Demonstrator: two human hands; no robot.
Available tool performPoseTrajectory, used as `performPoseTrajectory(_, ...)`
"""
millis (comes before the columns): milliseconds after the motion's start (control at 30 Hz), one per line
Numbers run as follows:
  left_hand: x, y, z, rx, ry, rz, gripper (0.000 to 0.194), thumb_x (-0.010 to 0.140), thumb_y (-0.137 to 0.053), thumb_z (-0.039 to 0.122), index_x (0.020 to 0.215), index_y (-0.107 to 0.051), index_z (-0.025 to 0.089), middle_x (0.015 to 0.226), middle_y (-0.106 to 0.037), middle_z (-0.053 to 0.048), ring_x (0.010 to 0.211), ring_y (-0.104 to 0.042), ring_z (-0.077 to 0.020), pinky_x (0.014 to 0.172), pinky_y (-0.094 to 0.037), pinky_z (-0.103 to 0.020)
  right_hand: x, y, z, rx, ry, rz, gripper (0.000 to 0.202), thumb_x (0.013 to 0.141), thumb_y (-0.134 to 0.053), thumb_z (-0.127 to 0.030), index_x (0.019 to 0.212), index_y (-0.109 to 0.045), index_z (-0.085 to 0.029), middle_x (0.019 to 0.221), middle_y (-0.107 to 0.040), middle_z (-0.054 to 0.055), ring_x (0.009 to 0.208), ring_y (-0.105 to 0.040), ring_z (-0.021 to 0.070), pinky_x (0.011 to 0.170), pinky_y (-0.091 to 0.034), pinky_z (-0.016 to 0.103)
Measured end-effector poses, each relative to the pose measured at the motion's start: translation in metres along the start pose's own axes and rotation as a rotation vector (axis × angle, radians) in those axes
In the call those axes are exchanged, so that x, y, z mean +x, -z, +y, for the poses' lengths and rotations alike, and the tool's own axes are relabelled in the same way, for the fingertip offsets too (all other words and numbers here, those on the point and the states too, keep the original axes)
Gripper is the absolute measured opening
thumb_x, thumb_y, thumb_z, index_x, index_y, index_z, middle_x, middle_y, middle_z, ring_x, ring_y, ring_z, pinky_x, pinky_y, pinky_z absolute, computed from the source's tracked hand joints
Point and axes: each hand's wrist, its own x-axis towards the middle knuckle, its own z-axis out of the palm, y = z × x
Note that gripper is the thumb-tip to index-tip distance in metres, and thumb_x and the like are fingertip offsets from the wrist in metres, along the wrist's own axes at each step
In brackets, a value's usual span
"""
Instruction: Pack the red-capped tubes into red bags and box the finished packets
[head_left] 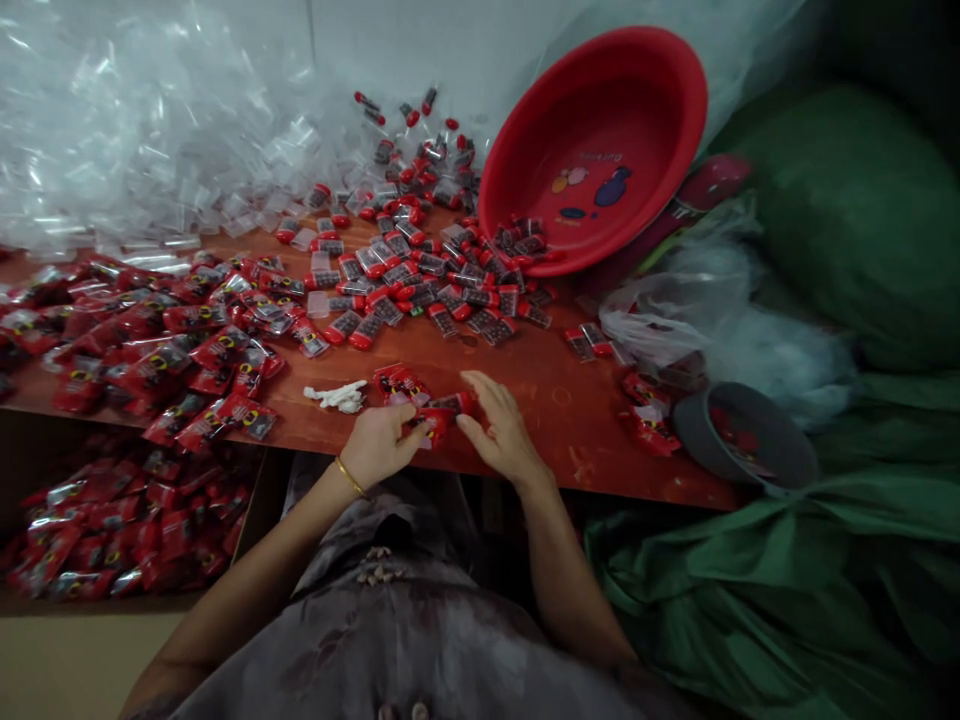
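My left hand (381, 441), with a gold bracelet at its wrist, pinches a small red packet (435, 424) above the table's front edge. On the right, my right hand (498, 424) has its thumb and fingers apart beside a small red-capped container (454, 402), which lies at the mouth of the packet. Whether my right fingertips touch it is hard to tell. Just behind my left hand lies another red packet (399, 381). A bundle of white strips (337, 396) rests to the left of it.
Red-capped containers (405, 265) are heaped behind my hands, beside a tilted red basin (600, 120). Filled red packets (172, 345) pile up at left, above a box of more packets (135, 520). A grey bowl (705, 435) stands at right, near green cloth (847, 560).
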Motion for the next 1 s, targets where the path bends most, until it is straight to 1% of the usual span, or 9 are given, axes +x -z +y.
performPoseTrajectory(100, -0.003, 0.006, 0.004, 0.114, -0.073, -0.087, 0.021, 0.077, -0.056, 0.03, 0.059, -0.059, 0.02, 0.048, -0.05, 0.0, 0.047, -0.045, -0.0135, 0.052, -0.031, -0.025, 0.003, -0.001, -0.021, 0.108, 0.119, -0.045, 0.026, 0.09, -0.046, -0.037, 0.101, -0.066, -0.024, 0.095, -0.07, 0.004, 0.094, -0.059, 0.0183, 0.088, -0.041, 0.035)
performPoseTrajectory(167, -0.006, 0.009, 0.004, 0.035, -0.027, -0.059, 0.019, 0.076, -0.057, 0.032, 0.063, -0.063, 0.02, 0.052, -0.055, 0.0, 0.052, -0.05, -0.0145, 0.055, -0.035, -0.025, 0.001, -0.009, -0.03, 0.14, 0.051, 0.042, 0.026, 0.09, -0.048, -0.035, 0.079, -0.068, -0.023, 0.074, -0.069, 0.002, 0.076, -0.061, 0.0163, 0.08, -0.043, 0.033)
performPoseTrajectory(367, -0.024, -0.006, -0.003, -0.724, 0.401, 0.025, 0.036, 0.059, -0.075, 0.042, 0.082, -0.072, 0.015, 0.075, -0.07, -0.003, 0.062, -0.059, -0.0145, 0.058, -0.047, -0.024, -0.017, -0.051, -0.049, 0.366, -0.339, 0.433, 0.026, 0.088, -0.05, -0.035, 0.07, -0.063, -0.02, 0.062, -0.065, 0.0, 0.058, -0.058, 0.0137, 0.058, -0.047, 0.026)
performPoseTrajectory(467, -0.031, -0.016, -0.006, -0.903, 0.53, 0.18, 0.041, 0.055, -0.078, 0.045, 0.08, -0.072, 0.014, 0.071, -0.069, -0.002, 0.057, -0.057, -0.011, 0.055, -0.048, -0.023, -0.019, -0.062, -0.061, 0.364, -0.34, 0.385, 0.03, 0.091, -0.043, -0.035, 0.071, -0.061, -0.021, 0.062, -0.063, 0.0, 0.057, -0.057, 0.0138, 0.056, -0.047, 0.025)
performPoseTrajectory(567, -0.03, -0.013, -0.01, -0.961, 0.558, 0.323, 0.042, 0.05, -0.081, 0.045, 0.075, -0.072, 0.013, 0.067, -0.068, -0.001, 0.055, -0.057, -0.0098, 0.055, -0.049, -0.022, -0.013, -0.055, -0.057, 0.344, -0.25, 0.292, 0.03, 0.093, -0.038, -0.032, 0.081, -0.063, -0.021, 0.076, -0.067, 0.003, 0.072, -0.061, 0.0164, 0.07, -0.049, 0.029)
performPoseTrajectory(667, -0.024, -0.002, -0.012, -0.982, 0.577, 0.336, 0.043, 0.047, -0.083, 0.044, 0.074, -0.071, 0.013, 0.066, -0.069, -0.001, 0.057, -0.062, -0.0116, 0.057, -0.051, -0.023, 0.0, -0.035, -0.03, 0.249, -0.204, 0.234, 0.028, 0.086, -0.05, -0.034, 0.105, -0.062, -0.017, 0.106, -0.066, 0.011, 0.105, -0.054, 0.0257, 0.094, -0.039, 0.043)
performPoseTrajectory(767, -0.02, 0.005, -0.01, -1.026, 0.567, 0.31, 0.044, 0.044, -0.083, 0.045, 0.07, -0.069, 0.013, 0.063, -0.068, -0.001, 0.057, -0.064, -0.0127, 0.058, -0.051, -0.023, 0.011, -0.019, 0.004, -0.069, -0.203, 0.007, 0.035, 0.081, -0.057, -0.036, 0.111, -0.059, -0.017, 0.12, -0.059, 0.015, 0.118, -0.045, 0.0309, 0.098, -0.032, 0.051)
performPoseTrajectory(867, -0.017, 0.006, -0.007, -1.078, 0.564, 0.256, 0.044, 0.043, -0.084, 0.045, 0.066, -0.066, 0.013, 0.057, -0.065, 0.001, 0.055, -0.064, -0.0131, 0.057, -0.051, -0.023, 0.007, -0.018, 0.023, -0.112, -0.171, -0.11, 0.026, 0.079, -0.061, -0.037, 0.096, -0.062, -0.018, 0.119, -0.06, 0.013, 0.114, -0.048, 0.0303, 0.095, -0.036, 0.048)
performPoseTrajectory(1000, -0.017, 0.006, -0.006, -1.119, 0.599, 0.176, 0.043, 0.044, -0.084, 0.044, 0.064, -0.063, 0.013, 0.053, -0.064, 0.002, 0.054, -0.065, -0.0136, 0.056, -0.05, -0.022, -0.015, -0.026, 0.018, 0.179, -0.315, 0.034, 0.02, 0.082, -0.057, -0.039, 0.088, -0.057, -0.02, 0.084, -0.065, 0.004, 0.08, -0.061, 0.0205, 0.073, -0.047, 0.035)
